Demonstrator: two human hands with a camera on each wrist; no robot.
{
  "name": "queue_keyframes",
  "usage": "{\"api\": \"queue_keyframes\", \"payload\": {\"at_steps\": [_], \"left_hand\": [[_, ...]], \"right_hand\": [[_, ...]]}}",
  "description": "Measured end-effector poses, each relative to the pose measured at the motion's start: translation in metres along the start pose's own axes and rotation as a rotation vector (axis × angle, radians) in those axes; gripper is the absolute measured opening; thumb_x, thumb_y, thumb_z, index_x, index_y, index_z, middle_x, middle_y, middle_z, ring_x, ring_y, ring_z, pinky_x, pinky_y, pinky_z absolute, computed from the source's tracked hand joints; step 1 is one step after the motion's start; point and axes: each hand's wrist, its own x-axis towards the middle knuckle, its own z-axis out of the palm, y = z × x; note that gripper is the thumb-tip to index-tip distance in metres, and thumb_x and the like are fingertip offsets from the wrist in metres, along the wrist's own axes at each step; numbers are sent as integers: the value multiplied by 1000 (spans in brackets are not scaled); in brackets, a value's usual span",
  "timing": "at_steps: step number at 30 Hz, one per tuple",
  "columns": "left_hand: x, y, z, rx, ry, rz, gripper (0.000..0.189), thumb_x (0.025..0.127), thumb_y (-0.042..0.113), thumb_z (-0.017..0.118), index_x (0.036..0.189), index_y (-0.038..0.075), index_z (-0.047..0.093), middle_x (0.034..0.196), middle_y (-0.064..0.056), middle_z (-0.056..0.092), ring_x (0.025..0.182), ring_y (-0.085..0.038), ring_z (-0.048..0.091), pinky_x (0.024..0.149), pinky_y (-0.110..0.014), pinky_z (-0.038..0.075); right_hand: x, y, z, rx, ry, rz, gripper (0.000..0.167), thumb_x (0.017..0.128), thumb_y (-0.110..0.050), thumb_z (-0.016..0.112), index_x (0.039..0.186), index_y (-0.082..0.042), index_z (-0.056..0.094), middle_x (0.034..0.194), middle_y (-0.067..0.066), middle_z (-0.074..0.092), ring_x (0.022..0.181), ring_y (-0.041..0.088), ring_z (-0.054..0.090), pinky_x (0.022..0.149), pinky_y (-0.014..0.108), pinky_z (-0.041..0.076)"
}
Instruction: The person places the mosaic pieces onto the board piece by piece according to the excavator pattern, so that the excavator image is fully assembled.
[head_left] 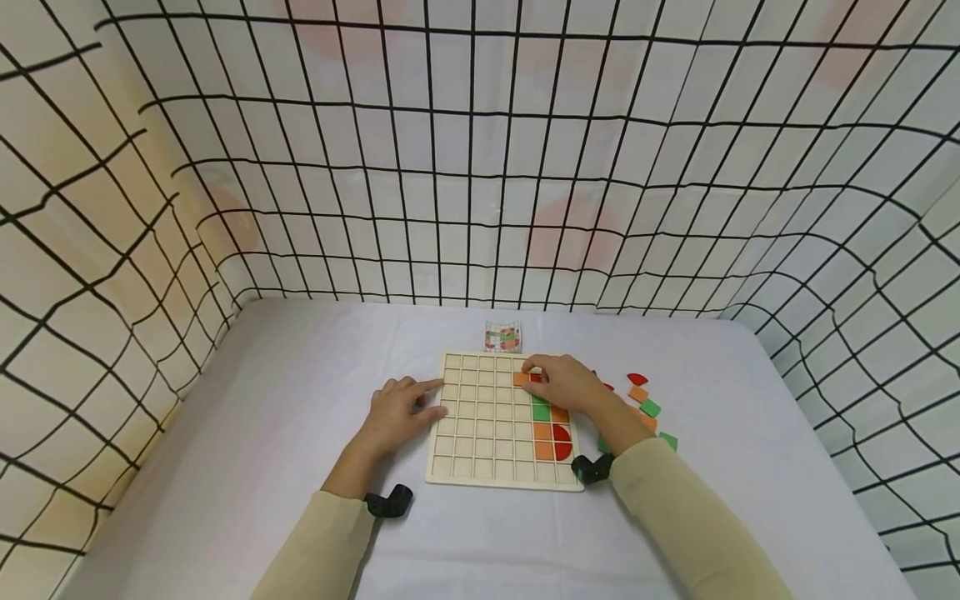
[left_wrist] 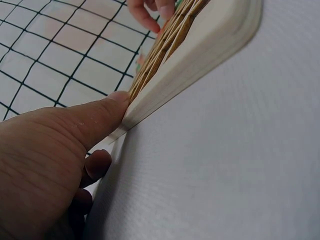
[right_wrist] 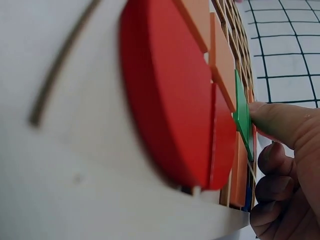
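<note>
A pale wooden grid board (head_left: 480,417) lies on the white cloth. My left hand (head_left: 393,414) touches its left edge with the tips of thumb and index finger; the left wrist view shows the thumb (left_wrist: 100,115) against the rim. Over the board's upper right corner, my right hand (head_left: 570,386) pinches a red piece (head_left: 536,378) between thumb and index finger, beside an orange tile (head_left: 520,379). Its other fingers are curled under in the right wrist view. Green tiles (head_left: 541,412), orange tiles (head_left: 543,442) and red curved pieces (head_left: 561,442) fill cells down the right side.
A small card with a coloured pattern (head_left: 502,337) stands behind the board. Loose red, orange and green pieces (head_left: 649,408) lie to the right, partly hidden by my right forearm. Black wire grid (head_left: 480,167) encloses the back and sides of the table.
</note>
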Motion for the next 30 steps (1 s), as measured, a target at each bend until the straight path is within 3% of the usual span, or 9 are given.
{"api": "queue_keyframes", "payload": {"at_steps": [8,12,19,25,30], "left_hand": [[-1,0,1,23,6,25,54,93,43,73,141,21,64,90,3,58,84,-15,44,80,-38,32],[-1,0,0,33,9,38,53,93,43,72,141,21,64,91,2,59,84,-15,45,79,-37,32],[0,0,-1,41,4,33,54,93,44,72,141,22,63,91,3,59,85,-15,45,80,-38,32],[-1,0,-2,37,2,33,54,93,43,72,142,21,63,91,2,59,85,-16,44,80,-37,32],[-1,0,-2,32,-2,29,54,94,43,72,142,21,63,91,1,59,84,-16,44,81,-38,32]], "right_hand": [[-7,7,-6,70,3,21,33,101,-37,63,128,-20,65,79,1,56,67,16,49,62,30,39],[-14,23,-18,125,46,76,35,102,-36,61,133,-19,63,82,3,57,64,17,51,58,31,42],[-29,57,-37,95,135,164,37,103,-34,61,135,-17,61,83,6,59,67,18,53,60,31,43],[-38,73,-39,82,110,213,36,102,-35,60,132,-16,62,90,7,62,75,21,55,62,31,45],[-39,78,-32,87,81,305,43,95,-47,67,123,-14,63,92,8,62,82,23,55,67,32,43]]}}
